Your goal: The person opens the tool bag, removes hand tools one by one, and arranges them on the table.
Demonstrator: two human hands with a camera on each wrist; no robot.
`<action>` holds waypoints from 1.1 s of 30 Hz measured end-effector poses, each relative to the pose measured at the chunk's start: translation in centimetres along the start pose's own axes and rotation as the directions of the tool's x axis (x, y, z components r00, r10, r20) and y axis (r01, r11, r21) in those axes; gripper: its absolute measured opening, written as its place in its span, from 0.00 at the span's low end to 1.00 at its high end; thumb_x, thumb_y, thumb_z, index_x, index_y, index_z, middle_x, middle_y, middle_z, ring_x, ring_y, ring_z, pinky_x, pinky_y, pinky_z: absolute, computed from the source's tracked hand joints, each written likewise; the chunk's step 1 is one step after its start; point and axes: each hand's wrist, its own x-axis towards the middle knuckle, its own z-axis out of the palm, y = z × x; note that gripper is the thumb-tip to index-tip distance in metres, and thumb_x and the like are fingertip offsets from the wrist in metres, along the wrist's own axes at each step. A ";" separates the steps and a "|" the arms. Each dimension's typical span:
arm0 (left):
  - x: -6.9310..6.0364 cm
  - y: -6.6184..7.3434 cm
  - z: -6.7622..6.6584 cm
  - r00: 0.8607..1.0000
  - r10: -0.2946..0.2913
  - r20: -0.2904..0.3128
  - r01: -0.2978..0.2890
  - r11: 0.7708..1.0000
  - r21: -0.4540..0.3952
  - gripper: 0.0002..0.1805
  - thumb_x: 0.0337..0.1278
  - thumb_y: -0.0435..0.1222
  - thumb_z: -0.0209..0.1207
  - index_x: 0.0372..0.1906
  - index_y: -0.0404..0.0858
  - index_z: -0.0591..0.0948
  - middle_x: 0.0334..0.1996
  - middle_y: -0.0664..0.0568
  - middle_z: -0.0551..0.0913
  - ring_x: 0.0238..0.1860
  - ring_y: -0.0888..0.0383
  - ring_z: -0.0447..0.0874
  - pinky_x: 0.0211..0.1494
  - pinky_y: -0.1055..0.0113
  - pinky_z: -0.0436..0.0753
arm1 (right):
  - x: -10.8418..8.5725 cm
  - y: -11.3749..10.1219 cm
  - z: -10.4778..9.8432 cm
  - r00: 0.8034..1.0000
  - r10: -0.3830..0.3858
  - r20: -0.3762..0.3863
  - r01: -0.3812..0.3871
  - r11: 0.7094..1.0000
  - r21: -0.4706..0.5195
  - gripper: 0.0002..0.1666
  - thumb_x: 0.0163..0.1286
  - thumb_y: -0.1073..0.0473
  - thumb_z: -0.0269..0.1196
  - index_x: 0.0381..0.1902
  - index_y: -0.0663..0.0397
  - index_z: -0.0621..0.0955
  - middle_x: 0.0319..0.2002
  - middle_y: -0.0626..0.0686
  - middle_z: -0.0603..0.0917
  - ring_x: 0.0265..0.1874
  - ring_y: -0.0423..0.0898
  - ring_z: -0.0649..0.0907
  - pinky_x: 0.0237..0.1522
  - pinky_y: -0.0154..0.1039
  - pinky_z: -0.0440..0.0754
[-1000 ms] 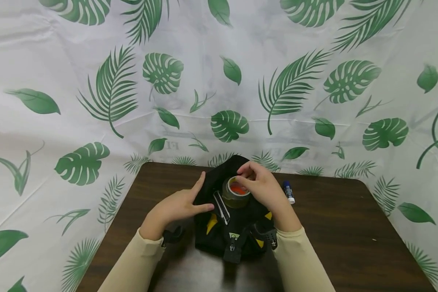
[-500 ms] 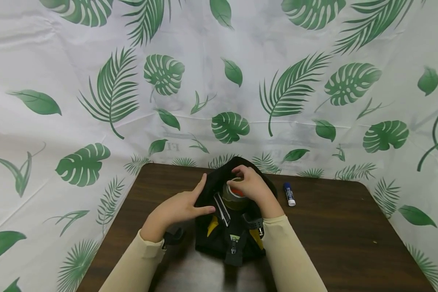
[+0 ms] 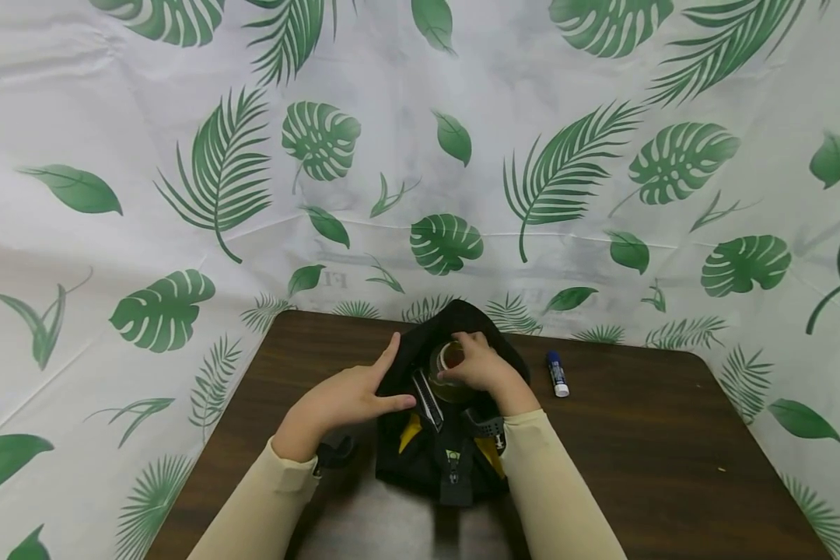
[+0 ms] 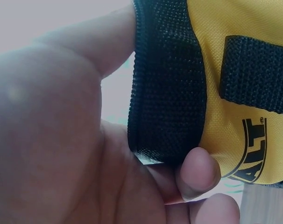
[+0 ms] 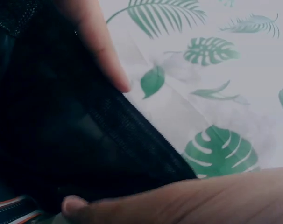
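Observation:
A black and yellow zippered tool bag (image 3: 406,459) stands mid-table with its mouth spread. My left hand (image 3: 339,400) holds the bag's left rim, thumb over the edge. In the left wrist view, the zipper edge runs between thumb and curled fingers, beside the bag's yellow side (image 4: 216,135). In the bag's mouth sits a roll of tape (image 3: 442,383), tipped toward the camera. My right hand (image 3: 486,369) grips its right side with curled fingers, covering part of it. A narrow black bar with silver edges (image 3: 427,400) lies left of the roll. The right wrist view shows the dark bag lining (image 5: 62,130); the roll does not appear.
A short blue tube with a white end (image 3: 558,375), like a glue stick, lies right of the bag on the brown table (image 3: 644,443). A leaf-patterned curtain (image 3: 385,155) hangs behind. A small pale speck lies farther right on the table.
My right hand has moved slightly left and down over the tape roll, and the orange inside its core no longer shows clearly. The left hand keeps its place on the rim.

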 end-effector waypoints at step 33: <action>0.2 0.0 0.2 1.000 -0.022 0.000 0.022 1.000 0.012 0.63 0.66 0.76 0.57 0.90 0.62 0.33 0.76 0.38 0.77 0.70 0.43 0.85 0.74 0.42 0.81 | -2.1 -1.3 -1.0 0.972 -0.080 -0.223 0.094 0.994 0.053 0.57 0.63 0.42 0.82 0.84 0.47 0.69 0.78 0.60 0.72 0.72 0.62 0.79 0.72 0.66 0.78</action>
